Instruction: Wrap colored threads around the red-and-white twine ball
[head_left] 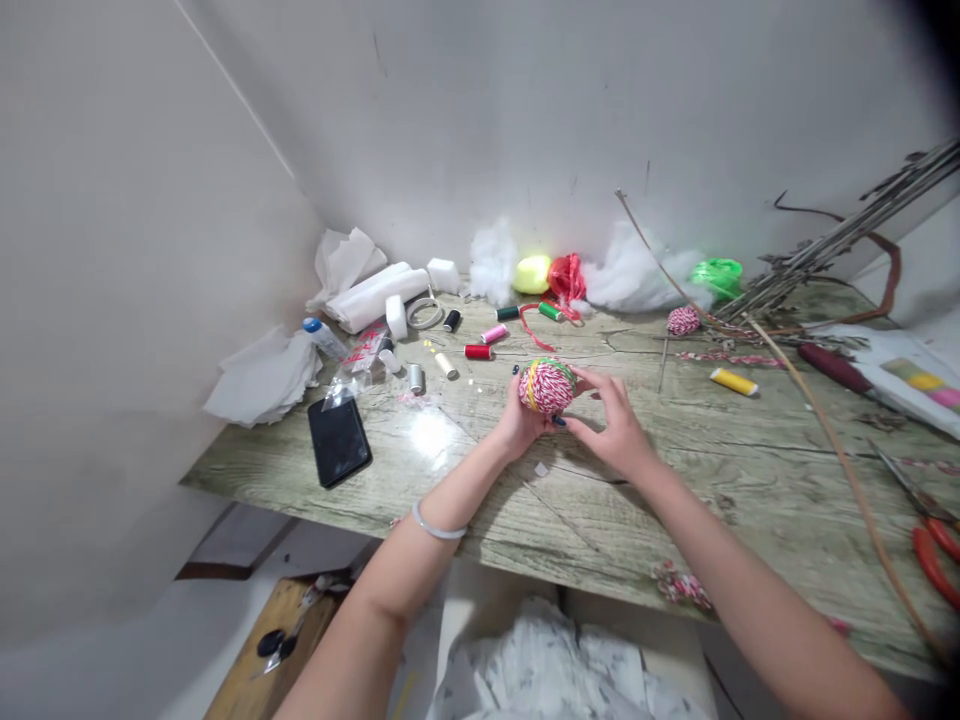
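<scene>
A ball of red-and-white twine (549, 388), crossed by yellow and green strands, is held up just above the wooden-topped table (480, 500). My left hand (520, 425) cups it from the left and below, a bangle on that wrist. From the right, the fingertips and thumb of my right hand (613, 425) close on the ball's side. The fingers partly cover its lower edge. A small white scrap (541, 469) lies on the table below the hands.
Left are a black phone (339, 442), white sheets (266, 380) and thread spools such as a red one (478, 352). White stuffing (637, 270) lines the wall. Right are a yellow spool (734, 382), dry stalks (847, 235), a long cane strip (840, 455) and red-handled scissors (934, 550).
</scene>
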